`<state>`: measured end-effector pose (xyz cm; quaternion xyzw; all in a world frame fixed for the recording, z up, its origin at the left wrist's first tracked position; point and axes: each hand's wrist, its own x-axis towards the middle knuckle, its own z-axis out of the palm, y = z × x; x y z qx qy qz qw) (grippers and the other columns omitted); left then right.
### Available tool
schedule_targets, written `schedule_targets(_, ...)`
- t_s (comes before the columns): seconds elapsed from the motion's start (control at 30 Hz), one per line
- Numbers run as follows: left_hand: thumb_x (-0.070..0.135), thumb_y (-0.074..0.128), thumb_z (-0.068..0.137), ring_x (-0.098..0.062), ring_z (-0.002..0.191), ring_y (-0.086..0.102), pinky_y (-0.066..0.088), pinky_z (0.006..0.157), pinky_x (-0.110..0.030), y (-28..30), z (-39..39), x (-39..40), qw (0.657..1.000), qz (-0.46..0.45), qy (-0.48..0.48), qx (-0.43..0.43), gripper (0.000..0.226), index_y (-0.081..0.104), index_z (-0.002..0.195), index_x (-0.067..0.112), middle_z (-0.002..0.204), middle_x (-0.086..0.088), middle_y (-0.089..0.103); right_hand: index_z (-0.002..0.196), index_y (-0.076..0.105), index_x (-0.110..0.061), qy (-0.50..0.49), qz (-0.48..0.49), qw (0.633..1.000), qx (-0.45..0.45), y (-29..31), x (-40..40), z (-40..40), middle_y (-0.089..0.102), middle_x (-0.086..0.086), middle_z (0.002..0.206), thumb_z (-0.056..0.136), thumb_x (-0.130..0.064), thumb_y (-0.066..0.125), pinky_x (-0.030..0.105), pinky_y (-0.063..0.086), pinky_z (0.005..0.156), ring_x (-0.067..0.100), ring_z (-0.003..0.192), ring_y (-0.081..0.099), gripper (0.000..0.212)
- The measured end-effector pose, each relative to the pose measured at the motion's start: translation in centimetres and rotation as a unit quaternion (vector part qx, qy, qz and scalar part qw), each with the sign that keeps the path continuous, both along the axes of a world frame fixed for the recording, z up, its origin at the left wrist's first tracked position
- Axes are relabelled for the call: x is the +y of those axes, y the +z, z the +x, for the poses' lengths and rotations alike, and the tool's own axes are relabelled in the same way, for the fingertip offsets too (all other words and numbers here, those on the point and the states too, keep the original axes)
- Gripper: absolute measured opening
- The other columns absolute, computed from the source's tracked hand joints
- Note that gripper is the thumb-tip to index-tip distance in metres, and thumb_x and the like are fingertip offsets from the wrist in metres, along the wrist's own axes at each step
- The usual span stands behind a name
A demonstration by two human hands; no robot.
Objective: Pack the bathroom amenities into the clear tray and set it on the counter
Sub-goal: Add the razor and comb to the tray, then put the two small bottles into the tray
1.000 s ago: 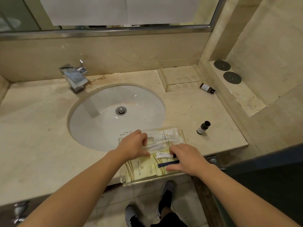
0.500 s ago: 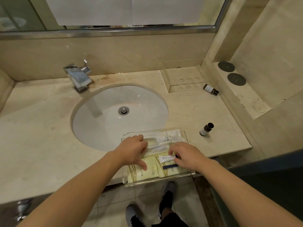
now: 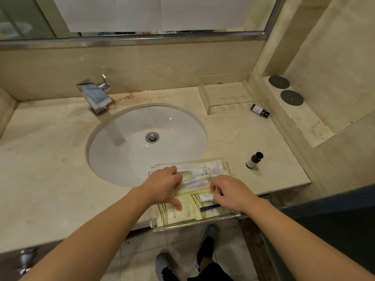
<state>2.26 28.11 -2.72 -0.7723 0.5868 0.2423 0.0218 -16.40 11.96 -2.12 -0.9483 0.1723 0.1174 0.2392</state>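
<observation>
A clear tray (image 3: 194,225) sits at the counter's front edge, and its near side hangs over the floor. Long white packets (image 3: 205,171) lie along its far side, yellow striped packets (image 3: 172,217) along its near side, with a small white box (image 3: 206,197) and a dark blue stick (image 3: 209,208) to the right. My left hand (image 3: 162,185) rests on the white packets, thumb stretched onto a yellow packet. My right hand (image 3: 229,192) has its fingers curled down at the white packets' right end; its fingertips are hidden.
One small dark bottle (image 3: 253,160) stands upright right of the tray. Another (image 3: 259,110) lies by the back ledge. A second clear tray (image 3: 227,109) stands at the back. The sink (image 3: 132,159) and faucet (image 3: 94,96) are on the left, and two black discs (image 3: 279,82) lie on the side ledge.
My right hand has moved from the dark blue stick up to the white packets. My left thumb has spread down onto a yellow packet. The tray has stayed put.
</observation>
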Motion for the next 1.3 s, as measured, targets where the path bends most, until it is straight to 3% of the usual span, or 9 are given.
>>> schedule_targets(0.53,0.072,0.074,0.052,-0.015,0.081,0.043,0.036,0.066,-0.026,0.0,0.5,-0.1,0.999,-0.013,0.030,0.009,0.066,0.047,0.085,0.021,0.091,0.006,0.042,0.077,0.053,-0.024,0.022,-0.001,1.000,0.001,0.0,-0.1,0.4,0.050,-0.012,0.075,0.080,-0.027,0.055,0.022,0.032,0.056,0.009,0.072,0.046,0.005)
schedule_targets(0.73,0.068,0.067,0.067,-0.017,0.078,0.045,0.040,0.065,-0.028,0.4,0.5,-1.4,0.996,-0.056,0.072,0.022,0.053,0.048,0.083,0.021,0.092,0.003,0.046,0.079,0.055,-0.022,-0.010,-0.009,1.000,-0.014,0.0,-0.4,0.5,0.054,-0.009,0.075,0.083,-0.026,0.051,0.027,0.040,0.058,0.013,0.070,0.051,0.007)
schedule_targets(0.8,0.061,0.064,0.076,-0.017,0.077,0.046,0.042,0.066,-0.028,0.6,0.4,-2.3,0.992,-0.073,0.095,0.033,0.045,0.052,0.085,0.020,0.093,0.002,0.048,0.082,0.056,-0.021,-0.031,-0.031,0.998,-0.037,0.1,-0.8,0.6,0.056,-0.009,0.076,0.086,-0.026,0.050,0.030,0.043,0.060,0.015,0.071,0.052,0.008)
schedule_targets(0.9,0.048,0.060,0.085,-0.016,0.078,0.047,0.040,0.066,-0.027,0.9,0.1,-4.2,0.986,-0.100,0.127,0.047,0.029,0.054,0.088,0.020,0.094,0.003,0.049,0.087,0.058,-0.019,-0.065,-0.108,0.987,-0.104,0.5,-1.7,0.9,0.053,-0.006,0.079,0.086,-0.024,0.057,0.029,0.036,0.055,0.015,0.069,0.048,0.005)
schedule_targets(1.03,0.039,0.057,0.088,-0.017,0.082,0.052,0.046,0.073,-0.030,1.4,0.0,-7.4,0.976,-0.130,0.153,0.082,0.017,0.051,0.086,0.023,0.094,0.003,0.051,0.087,0.063,-0.014,-0.146,-0.287,0.930,-0.177,1.5,-4.1,1.4,0.057,0.005,0.084,0.073,-0.019,0.071,0.034,0.042,0.058,0.023,0.074,0.052,0.017)
schedule_targets(1.2,0.031,0.059,0.088,-0.019,0.084,0.055,0.048,0.078,-0.032,2.5,-0.4,-12.8,0.962,-0.167,0.174,0.125,0.011,0.055,0.088,0.020,0.092,0.001,0.053,0.112,0.061,-0.016,-0.265,-0.297,0.915,-0.067,2.4,-8.5,0.8,0.055,0.011,0.112,0.079,-0.037,0.065,0.040,0.041,0.080,0.029,0.099,0.049,0.040)
schedule_targets(1.3,0.028,0.059,0.088,-0.019,0.085,0.056,0.047,0.078,-0.031,2.9,-0.8,-16.6,0.956,-0.178,0.184,0.141,0.012,0.058,0.090,0.016,0.093,0.000,0.054,0.123,0.050,-0.019,-0.265,-0.256,0.929,0.033,2.2,-10.5,0.0,0.052,0.009,0.118,0.084,-0.052,0.052,0.040,0.040,0.081,0.028,0.104,0.049,0.051)
